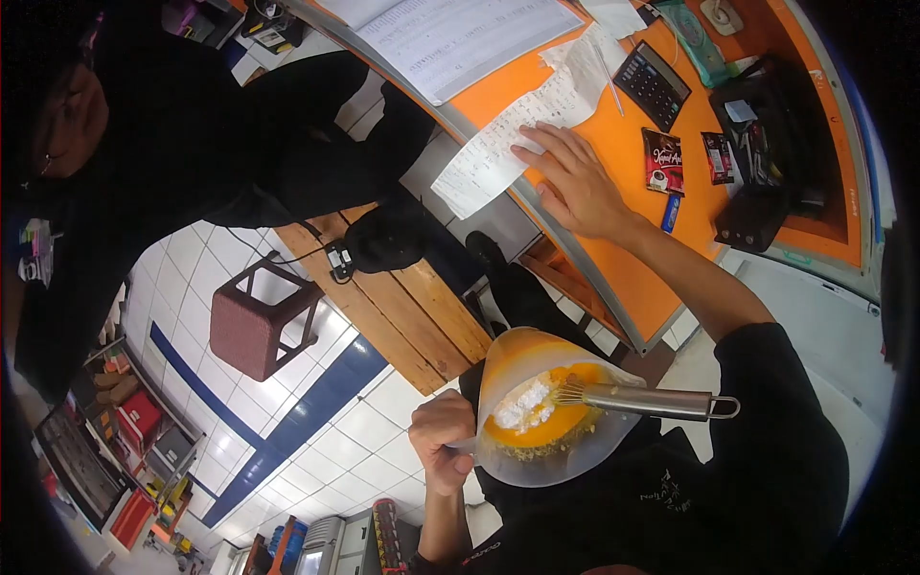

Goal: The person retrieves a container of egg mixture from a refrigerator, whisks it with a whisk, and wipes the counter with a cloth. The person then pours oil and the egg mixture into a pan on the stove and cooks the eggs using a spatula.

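Observation:
My left hand (pixel 444 439) is closed around the handle of a translucent plastic pitcher (pixel 561 471), holding it tilted in front of my black shirt. Inside are a yellow-orange mixture (pixel 537 436) and a heap of white powder (pixel 524 406). A metal whisk (pixel 656 401) rests in the pitcher, its wires in the mixture and its handle over the rim. Fingers stretched, my right hand (pixel 575 182) lies on a long handwritten paper strip (pixel 489 158) at the edge of the orange table (pixel 632 268).
On the table are an open notebook (pixel 450 43), a calculator (pixel 652 86), a red sachet (pixel 663 161) and a black bag (pixel 767 125). Another person in black (pixel 192 125) is at the left, by a wooden bench (pixel 402 311). A maroon stool (pixel 251 331) stands on the tiled floor.

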`<state>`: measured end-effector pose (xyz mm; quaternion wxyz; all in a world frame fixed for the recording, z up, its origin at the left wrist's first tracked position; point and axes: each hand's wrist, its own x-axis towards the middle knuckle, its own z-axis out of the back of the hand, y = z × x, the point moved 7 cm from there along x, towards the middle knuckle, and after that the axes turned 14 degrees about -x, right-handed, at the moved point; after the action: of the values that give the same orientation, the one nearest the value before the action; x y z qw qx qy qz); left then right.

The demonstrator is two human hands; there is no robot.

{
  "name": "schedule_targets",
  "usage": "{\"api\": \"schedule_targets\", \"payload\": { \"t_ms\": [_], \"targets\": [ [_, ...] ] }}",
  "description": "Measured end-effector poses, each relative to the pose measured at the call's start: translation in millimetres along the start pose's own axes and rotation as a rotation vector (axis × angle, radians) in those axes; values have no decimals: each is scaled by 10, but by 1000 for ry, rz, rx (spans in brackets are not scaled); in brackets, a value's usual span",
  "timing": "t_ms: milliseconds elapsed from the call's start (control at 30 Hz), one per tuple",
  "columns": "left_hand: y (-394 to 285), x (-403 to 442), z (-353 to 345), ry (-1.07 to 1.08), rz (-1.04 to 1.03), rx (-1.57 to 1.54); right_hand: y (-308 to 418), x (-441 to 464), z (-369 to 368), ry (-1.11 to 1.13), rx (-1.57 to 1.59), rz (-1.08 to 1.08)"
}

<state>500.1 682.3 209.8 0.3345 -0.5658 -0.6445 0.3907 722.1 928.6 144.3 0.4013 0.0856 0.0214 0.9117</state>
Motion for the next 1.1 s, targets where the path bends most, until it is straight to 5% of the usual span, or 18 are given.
{"api": "schedule_targets", "payload": {
  "t_ms": [1100],
  "targets": [
    [136,786,-458,225,59,3,-56,73,30,68,31,-11]
  ]
}}
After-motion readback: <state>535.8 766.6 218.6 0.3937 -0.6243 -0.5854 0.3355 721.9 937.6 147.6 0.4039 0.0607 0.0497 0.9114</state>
